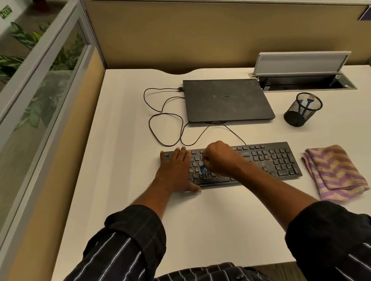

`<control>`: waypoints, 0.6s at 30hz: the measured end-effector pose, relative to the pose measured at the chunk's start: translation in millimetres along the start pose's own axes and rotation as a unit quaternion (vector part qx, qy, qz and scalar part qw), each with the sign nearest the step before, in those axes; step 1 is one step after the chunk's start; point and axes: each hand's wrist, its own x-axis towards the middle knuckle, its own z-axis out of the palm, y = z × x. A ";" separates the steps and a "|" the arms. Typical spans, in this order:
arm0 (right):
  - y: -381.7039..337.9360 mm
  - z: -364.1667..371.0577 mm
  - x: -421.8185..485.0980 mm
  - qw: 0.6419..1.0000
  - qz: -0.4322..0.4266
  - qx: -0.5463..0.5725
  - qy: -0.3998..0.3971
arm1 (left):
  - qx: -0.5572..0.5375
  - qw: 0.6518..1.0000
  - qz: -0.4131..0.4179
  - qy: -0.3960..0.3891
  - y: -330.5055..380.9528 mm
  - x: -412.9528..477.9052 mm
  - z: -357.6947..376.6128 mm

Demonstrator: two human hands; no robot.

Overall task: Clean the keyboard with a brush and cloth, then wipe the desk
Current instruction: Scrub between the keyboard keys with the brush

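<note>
A black keyboard [270, 159] lies across the middle of the white desk [122, 128], with yellowish crumbs on its keys. My left hand [176, 170] rests flat on the keyboard's left end, fingers spread. My right hand [221, 158] is closed in a fist over the keys just right of it, gripping a small blue brush [202, 168] whose tip touches the keys; most of the brush is hidden in the fist. A folded purple and tan cloth [335, 172] lies on the desk to the right of the keyboard.
A closed dark laptop [226, 100] sits behind the keyboard, with a black cable [166, 117] looped on the desk to its left. A black mesh pen cup [301, 108] stands at the right rear. An open cable hatch [302, 70] and partition walls bound the back.
</note>
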 end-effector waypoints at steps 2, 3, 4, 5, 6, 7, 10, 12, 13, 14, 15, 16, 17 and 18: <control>-2.3 -0.7 1.2 0.999 -0.003 0.009 0.035 | -0.003 1.000 0.001 -0.001 -0.3 0.2 0.1; -3.6 -0.1 1.3 0.999 -0.008 0.006 0.048 | -0.003 1.000 0.002 0.000 -0.3 -0.1 0.2; -5.2 1.1 1.3 0.999 -0.014 0.000 0.050 | -0.004 1.000 0.002 0.001 -0.4 -0.4 0.1; -6.8 3.1 0.4 0.999 -0.017 -0.008 0.041 | -0.004 1.000 0.003 0.001 -0.8 -1.1 0.0; -8.7 4.4 -0.6 1.000 -0.014 -0.015 0.022 | -0.005 1.000 0.004 0.001 -1.3 -1.1 0.2; -9.3 5.7 -1.6 1.000 -0.008 -0.019 0.002 | -0.006 1.000 0.005 0.001 -1.9 -0.8 0.6; -8.1 5.5 -1.3 1.000 0.005 -0.011 -0.017 | -0.007 1.000 0.009 -0.001 -3.4 -0.9 0.8; -8.8 2.7 -0.2 1.000 0.014 -0.001 -0.005 | -0.007 1.000 0.012 0.000 -4.4 -0.6 0.6; -9.3 1.7 0.5 1.000 0.019 0.002 0.007 | -0.006 1.000 0.013 -0.001 -4.4 -0.7 0.5; -10.1 0.7 1.1 1.000 0.024 0.004 0.019 | -0.004 1.000 0.014 0.000 -4.2 -0.8 0.1; -10.6 0.7 1.4 0.999 0.031 0.005 0.028 | -0.002 1.000 0.015 0.000 -4.1 -1.1 -0.3; -11.3 1.1 1.3 0.999 0.037 0.004 0.031 | 0.000 1.000 0.016 0.000 -4.4 -1.4 -0.5; -11.9 2.2 0.8 0.999 0.042 0.001 0.028 | 0.000 1.000 0.017 0.001 -5.1 -1.4 -0.5; -12.9 3.3 -0.5 0.999 0.046 -0.005 0.021 | 0.000 1.000 0.018 0.002 -5.9 -1.3 -0.5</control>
